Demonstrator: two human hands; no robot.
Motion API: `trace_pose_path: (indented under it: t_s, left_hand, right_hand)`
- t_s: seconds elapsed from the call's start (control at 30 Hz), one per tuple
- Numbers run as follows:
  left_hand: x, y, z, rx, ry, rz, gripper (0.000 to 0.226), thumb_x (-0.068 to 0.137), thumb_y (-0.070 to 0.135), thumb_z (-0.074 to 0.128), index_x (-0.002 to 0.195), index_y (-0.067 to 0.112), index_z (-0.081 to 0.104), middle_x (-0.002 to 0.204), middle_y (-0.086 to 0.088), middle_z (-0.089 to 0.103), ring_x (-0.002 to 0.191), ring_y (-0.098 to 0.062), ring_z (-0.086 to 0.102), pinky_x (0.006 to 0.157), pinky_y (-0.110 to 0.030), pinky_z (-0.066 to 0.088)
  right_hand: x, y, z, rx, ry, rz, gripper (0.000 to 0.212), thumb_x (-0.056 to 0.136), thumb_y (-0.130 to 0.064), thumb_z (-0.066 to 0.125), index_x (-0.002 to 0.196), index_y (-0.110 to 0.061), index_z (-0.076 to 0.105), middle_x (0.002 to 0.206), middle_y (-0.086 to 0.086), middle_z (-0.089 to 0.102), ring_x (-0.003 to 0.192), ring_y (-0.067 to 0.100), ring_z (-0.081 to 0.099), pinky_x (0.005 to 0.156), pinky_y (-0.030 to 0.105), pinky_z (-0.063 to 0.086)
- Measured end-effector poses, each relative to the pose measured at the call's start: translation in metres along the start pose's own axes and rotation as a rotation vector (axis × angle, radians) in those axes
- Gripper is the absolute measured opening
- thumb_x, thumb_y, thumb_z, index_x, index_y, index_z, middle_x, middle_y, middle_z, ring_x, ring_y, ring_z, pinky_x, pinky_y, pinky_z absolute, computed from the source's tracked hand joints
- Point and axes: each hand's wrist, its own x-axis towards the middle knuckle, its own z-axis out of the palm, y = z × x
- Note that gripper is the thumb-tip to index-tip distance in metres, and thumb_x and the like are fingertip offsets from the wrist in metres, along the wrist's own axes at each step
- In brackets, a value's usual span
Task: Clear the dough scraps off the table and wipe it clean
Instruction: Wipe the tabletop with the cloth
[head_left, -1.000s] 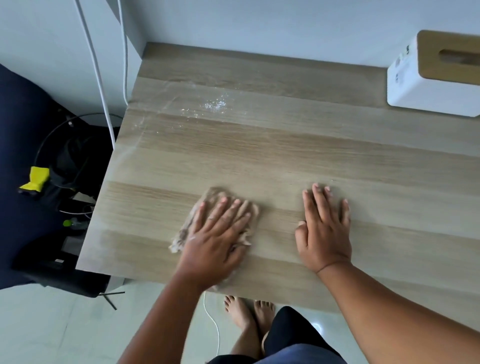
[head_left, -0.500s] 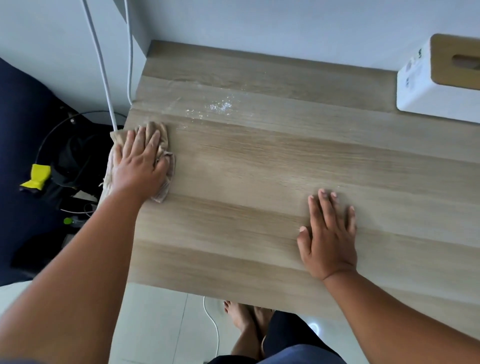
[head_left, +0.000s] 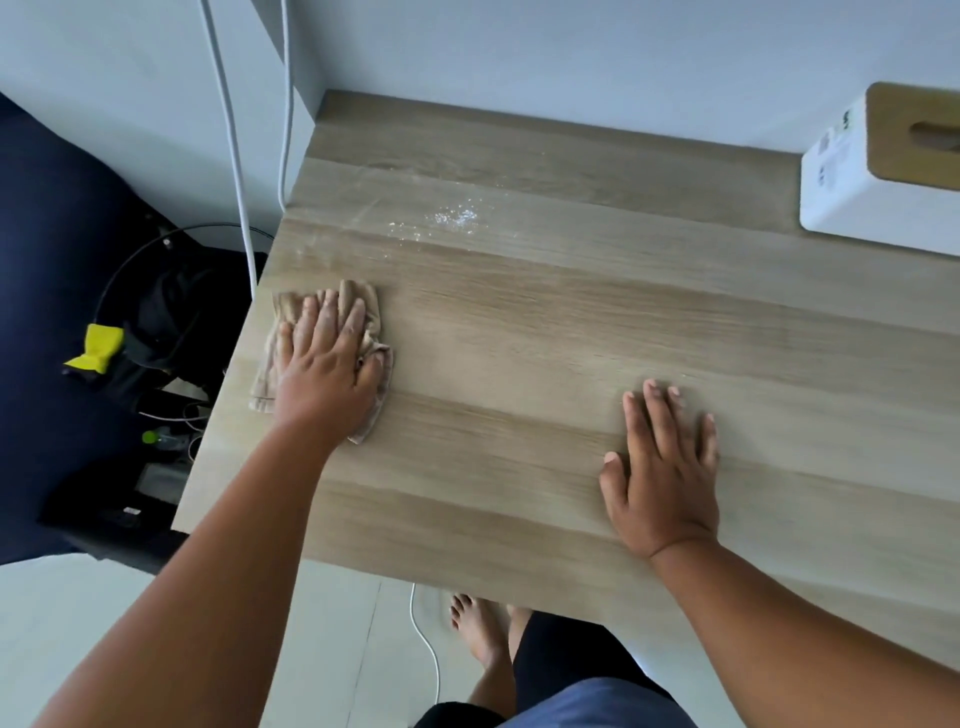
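So: one white box with a slotted wooden lid (head_left: 883, 171) at the table's far right corner, contents not visible. One crumpled beige cloth (head_left: 363, 322) near the left edge of the light wood-grain table (head_left: 571, 322), left hand (head_left: 324, 374) pressing it flat, fingers straight. Right hand (head_left: 662, 478) flat, palm down, holding nothing. One patch of white floury residue (head_left: 452, 217) beyond the cloth. Two white cables (head_left: 234, 156) hang left of the table.
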Motion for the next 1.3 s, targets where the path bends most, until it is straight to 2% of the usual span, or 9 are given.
trace_pose_path:
  t_s: [0.2,0.4,0.53,0.73,0.83,0.93,1.03,1.2,1.3]
  left_hand:
    - [-0.072,0.028,0.02,0.055,-0.017,0.069,0.074,0.097,0.055,0.031,0.164,0.026,0.018,0.173,-0.001,0.0,0.159,-0.021,-0.008,0.127,-0.053,0.0]
    - [-0.152,0.053,0.044,0.065,0.022,0.208,0.072,0.1,0.056,0.036,0.163,0.022,0.022,0.173,-0.001,0.008,0.159,-0.025,0.004,0.125,-0.058,0.014]
    - [-0.154,0.044,0.042,0.075,0.037,0.251,0.075,0.098,0.063,0.039,0.162,0.026,0.027,0.172,0.0,0.012,0.159,-0.025,0.01,0.124,-0.057,0.02]
    - [-0.112,0.023,0.033,0.144,-0.018,0.207,0.089,0.089,0.079,0.038,0.163,0.032,0.021,0.172,-0.002,0.011,0.159,-0.029,0.001,0.123,-0.065,0.011]
    - [-0.067,0.013,0.023,0.141,-0.042,0.119,0.089,0.088,0.08,0.035,0.163,0.034,0.017,0.173,-0.002,0.004,0.159,-0.028,-0.006,0.123,-0.065,0.005]
    - [-0.02,0.009,0.013,0.098,-0.03,0.069,0.088,0.088,0.078,0.036,0.162,0.034,0.019,0.173,-0.005,0.006,0.159,-0.03,-0.004,0.123,-0.065,0.004]
    - [0.03,0.008,0.003,0.085,-0.024,-0.002,0.087,0.089,0.075,0.033,0.163,0.034,0.012,0.173,-0.006,0.004,0.159,-0.03,-0.005,0.124,-0.063,0.002]
    - [0.097,0.022,-0.005,-0.006,0.019,-0.195,0.081,0.094,0.067,0.024,0.163,0.033,-0.001,0.173,-0.005,0.0,0.159,-0.028,-0.007,0.124,-0.063,-0.003]
    - [0.121,0.03,-0.007,0.004,0.02,-0.205,0.081,0.092,0.067,0.022,0.162,0.035,-0.003,0.173,-0.002,-0.002,0.159,-0.027,-0.009,0.123,-0.064,-0.006]
  right_hand:
    - [0.001,-0.002,-0.002,0.012,-0.006,0.007,0.074,0.088,-0.042,0.042,0.157,-0.014,0.041,0.17,0.009,0.026,0.159,0.03,0.017,0.125,0.063,0.012]
    - [0.0,0.0,-0.002,0.015,-0.008,0.002,0.076,0.09,-0.051,0.041,0.156,-0.013,0.042,0.169,0.01,0.026,0.158,0.031,0.019,0.125,0.063,0.011]
    - [-0.001,0.001,-0.002,0.011,0.018,-0.004,0.078,0.091,-0.055,0.042,0.155,-0.013,0.042,0.169,0.01,0.027,0.157,0.032,0.023,0.126,0.061,0.01]
    - [-0.001,-0.001,-0.002,0.01,0.013,-0.002,0.077,0.09,-0.057,0.042,0.156,-0.016,0.041,0.168,0.01,0.028,0.156,0.032,0.024,0.127,0.059,0.009]
    - [0.01,0.0,-0.003,0.041,0.071,0.004,0.074,0.083,-0.056,0.051,0.145,-0.016,0.056,0.157,0.013,0.043,0.145,0.04,0.04,0.123,0.062,0.019]
    - [0.039,0.0,-0.008,0.094,0.106,0.015,0.064,0.083,-0.054,0.055,0.133,-0.015,0.066,0.149,0.01,0.05,0.135,0.04,0.048,0.119,0.06,0.027]
    - [0.076,0.001,-0.012,0.11,0.111,-0.005,0.064,0.085,-0.053,0.055,0.133,-0.013,0.065,0.15,0.011,0.05,0.14,0.039,0.045,0.119,0.059,0.028]
    - [0.142,0.009,-0.015,0.101,0.085,0.035,0.069,0.085,-0.056,0.054,0.14,-0.013,0.06,0.158,0.012,0.043,0.147,0.036,0.038,0.123,0.058,0.021]
    - [0.172,0.014,-0.016,0.091,0.047,0.057,0.075,0.085,-0.059,0.05,0.145,-0.014,0.054,0.163,0.012,0.035,0.152,0.034,0.03,0.124,0.06,0.018]
